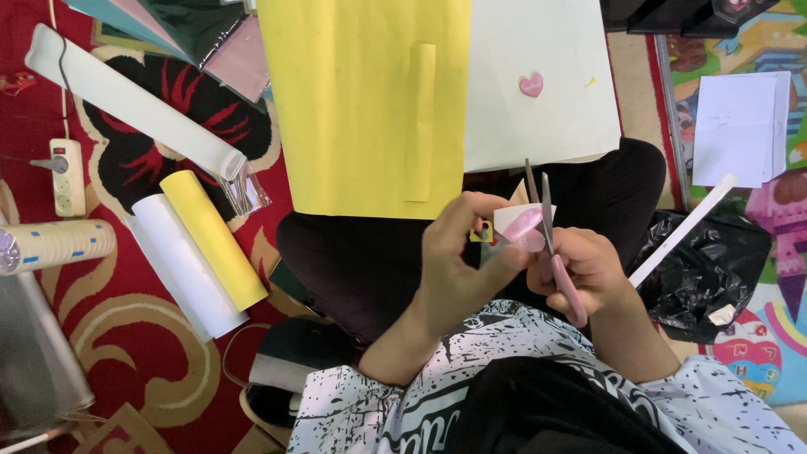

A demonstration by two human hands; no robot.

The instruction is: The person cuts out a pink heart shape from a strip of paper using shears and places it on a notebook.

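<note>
My left hand [458, 265] pinches a small piece of pink and white paper [519, 223] between thumb and fingers, above my lap. My right hand [588, 269] grips pink-handled scissors [548, 240], blades pointing away from me and touching the paper's right edge. A large yellow sheet [366, 101] with a narrow yellow strip [420, 122] on it lies just beyond my hands. A pale cream sheet [546, 126] beside it carries a small pink heart [530, 84].
Rolled yellow paper [214, 240] and white paper [181, 265] lie on the red patterned carpet at the left, near a long white tube [126, 101] and a power strip [65, 176]. A black plastic bag [702, 269] and white sheets [740, 126] sit at the right.
</note>
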